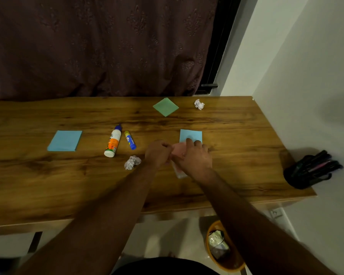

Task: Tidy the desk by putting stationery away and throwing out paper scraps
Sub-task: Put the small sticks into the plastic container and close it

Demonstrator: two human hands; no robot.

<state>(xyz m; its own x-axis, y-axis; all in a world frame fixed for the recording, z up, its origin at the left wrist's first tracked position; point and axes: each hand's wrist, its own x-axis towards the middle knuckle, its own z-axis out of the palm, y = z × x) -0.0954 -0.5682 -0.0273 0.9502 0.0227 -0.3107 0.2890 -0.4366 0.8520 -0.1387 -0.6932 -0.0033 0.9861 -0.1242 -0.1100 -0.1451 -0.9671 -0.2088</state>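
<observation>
1. Desk point(48, 187): brown woodgrain.
2. Sticky pads: two light blue point(65, 140) point(191, 135), one green point(165, 107), one pink point(178, 149).
3. Glue bottle point(112, 142): white, orange label, blue cap.
4. Glue stick point(130, 142): blue and yellow.
5. Curtain point(97, 46): dark maroon, embossed floral pattern.
6. Bin point(224, 262): orange.

A wooden desk point(48, 185) with dark grain fills the middle of the dim room. Behind the desk hangs a dark maroon patterned curtain point(97, 46), with a black window frame point(218, 56) at its right edge. Right of the desk stands a plain white wall point(316, 76). Below the desk lies pale floor point(167, 235).
</observation>
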